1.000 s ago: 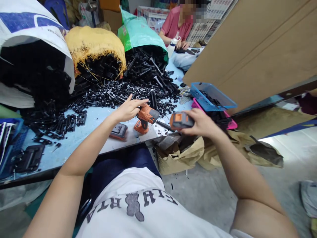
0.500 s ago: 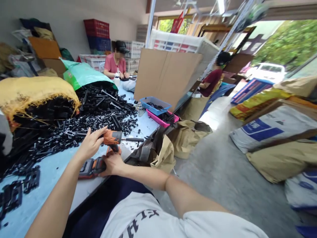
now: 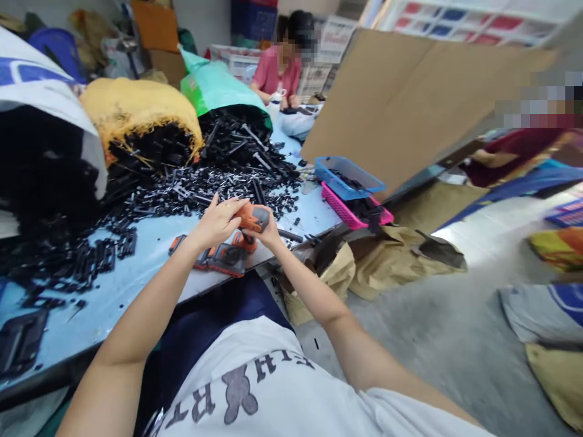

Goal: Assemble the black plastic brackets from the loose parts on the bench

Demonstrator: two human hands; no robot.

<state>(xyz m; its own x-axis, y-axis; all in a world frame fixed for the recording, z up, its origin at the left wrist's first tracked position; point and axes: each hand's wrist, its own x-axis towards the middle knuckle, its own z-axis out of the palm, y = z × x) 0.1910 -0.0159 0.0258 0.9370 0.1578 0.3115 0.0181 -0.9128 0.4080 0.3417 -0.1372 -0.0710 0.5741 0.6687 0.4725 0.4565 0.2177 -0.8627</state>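
Observation:
An orange and grey cordless drill (image 3: 255, 217) stands at the table's front edge, between my two hands. My left hand (image 3: 219, 222) rests on its front end, fingers bent over the housing. Around its rear and upper handle, my right hand (image 3: 269, 232) is closed. Part of the handle and the trigger are hidden by my fingers. Just left of the drill's foot lie orange and black battery-like blocks (image 3: 224, 258), partly covered by my left forearm. A black rod-like piece (image 3: 290, 235) lies to the right of my right hand.
Small black parts and screws (image 3: 182, 188) are heaped behind my hands, spilling from a yellow sack (image 3: 141, 103) and a green sack (image 3: 223, 91). A blue basket (image 3: 348, 179) sits on a pink basket (image 3: 344, 212). Co-workers sit beyond, near a cardboard sheet (image 3: 401, 103).
My right hand has moved up from the battery-like blocks to the drill's rear. My left hand has stayed at the drill's front. The view has turned left.

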